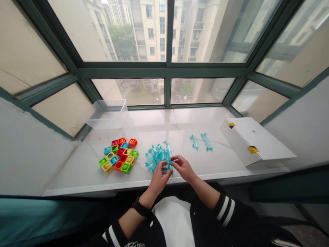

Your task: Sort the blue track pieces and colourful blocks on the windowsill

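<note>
A translucent blue track piece (168, 164) is pinched between the fingertips of my right hand (183, 167). My left hand (159, 175), with a dark band on its wrist, has its thumb and fingers closed around the near side of the same piece. Fingers cover part of it, so its full shape is hidden. Just beyond and to the left lies a heap of similar blue track pieces (154, 156), tangled together. Apart from the heap, on the right, are a short curved track piece (194, 141) and a longer track piece (206, 141).
Colourful toy blocks (120, 157) cluster at the left on the white windowsill (84, 171). A clear plastic bin (108, 115) stands behind them by the window. At the right sits a white box (254, 140) with yellow-black tabs. Window frames bound the far side.
</note>
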Demonstrator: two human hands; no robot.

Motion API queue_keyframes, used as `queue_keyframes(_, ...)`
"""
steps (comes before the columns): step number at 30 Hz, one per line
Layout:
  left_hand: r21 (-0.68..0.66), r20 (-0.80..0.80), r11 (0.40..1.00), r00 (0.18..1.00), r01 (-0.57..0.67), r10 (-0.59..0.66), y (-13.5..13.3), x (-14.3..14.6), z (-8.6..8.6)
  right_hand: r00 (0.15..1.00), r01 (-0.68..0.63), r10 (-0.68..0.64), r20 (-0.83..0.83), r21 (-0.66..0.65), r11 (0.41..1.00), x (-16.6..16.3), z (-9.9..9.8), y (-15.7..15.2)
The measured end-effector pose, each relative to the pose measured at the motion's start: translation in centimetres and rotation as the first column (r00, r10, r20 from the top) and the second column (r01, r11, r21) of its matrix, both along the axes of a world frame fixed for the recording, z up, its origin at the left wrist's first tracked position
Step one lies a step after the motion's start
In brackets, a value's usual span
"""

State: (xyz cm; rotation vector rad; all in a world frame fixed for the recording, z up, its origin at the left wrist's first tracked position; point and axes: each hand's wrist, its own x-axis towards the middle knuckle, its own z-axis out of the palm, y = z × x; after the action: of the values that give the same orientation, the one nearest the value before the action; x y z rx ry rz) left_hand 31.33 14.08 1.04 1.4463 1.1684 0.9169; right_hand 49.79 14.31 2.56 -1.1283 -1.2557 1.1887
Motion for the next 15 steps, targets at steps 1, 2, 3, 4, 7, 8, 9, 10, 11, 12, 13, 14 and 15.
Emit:
queue_keyframes(1, -0.009, 0.004, 1.000, 1.000, -0.024, 0.024, 0.1, 0.0, 0.0, 0.999, -0.026, 0.025, -0.047, -0.023, 0.999, -0.3, 0.0, -0.1)
queue_keyframes(2, -0.016, 0.008, 0.999, 0.999, -0.046, 0.046, 0.1, 0.0, -0.1, 0.996, -0.046, 0.042, -0.083, -0.039, 0.998, -0.6, 0.0, -0.2)
queue_keyframes(3, -0.022, 0.016, 0.998, 0.998, -0.062, 0.062, 0.2, 0.0, -0.2, 0.993, -0.060, 0.055, -0.103, -0.047, 0.997, -0.9, 0.0, -0.3)
queue_keyframes(4, -0.031, 0.033, 0.997, 0.997, -0.070, 0.071, 0.2, 0.0, -0.4, 0.992, -0.072, 0.066, -0.106, -0.046, 0.996, -1.0, 0.0, -0.4)
queue_keyframes(7, -0.093, 0.128, 0.995, 0.990, -0.048, 0.059, 0.3, 0.1, -0.9, 0.996, -0.083, 0.083, -0.031, 0.007, 0.997, -1.1, 0.1, -0.4)
queue_keyframes(8, -0.119, 0.155, 0.992, 0.986, -0.041, 0.060, 0.3, 0.1, -1.0, 0.997, -0.076, 0.076, 0.011, 0.036, 0.996, -1.0, 0.2, -0.4)
queue_keyframes(9, -0.141, 0.170, 0.989, 0.983, -0.042, 0.066, 0.3, 0.1, -1.1, 0.997, -0.063, 0.060, 0.055, 0.068, 0.996, -0.9, 0.3, -0.3)
queue_keyframes(10, -0.158, 0.170, 0.986, 0.982, -0.051, 0.078, 0.4, 0.1, -1.1, 0.995, -0.047, 0.038, 0.097, 0.097, 0.994, -0.6, 0.4, -0.2)
queue_keyframes(11, -0.171, 0.160, 0.983, 0.982, -0.067, 0.095, 0.4, 0.1, -1.1, 0.991, -0.030, 0.014, 0.132, 0.122, 0.992, -0.4, 0.5, -0.1)
queue_keyframes(12, -0.185, 0.149, 0.979, 0.982, -0.086, 0.114, 0.5, 0.1, -1.1, 0.988, -0.014, -0.008, 0.156, 0.141, 0.990, -0.1, 0.6, 0.0)
queue_keyframes(13, -0.208, 0.143, 0.973, 0.981, -0.098, 0.130, 0.5, 0.1, -1.1, 0.985, -0.001, -0.026, 0.171, 0.155, 0.988, 0.2, 0.6, 0.2)
queue_keyframes(14, -0.241, 0.145, 0.964, 0.979, -0.108, 0.146, 0.6, 0.1, -1.1, 0.983, 0.012, -0.042, 0.178, 0.168, 0.986, 0.5, 0.6, 0.3)
queue_keyframes(15, -0.285, 0.153, 0.952, 0.975, -0.114, 0.162, 0.7, 0.1, -1.0, 0.982, 0.022, -0.054, 0.182, 0.176, 0.984, 0.8, 0.5, 0.4)
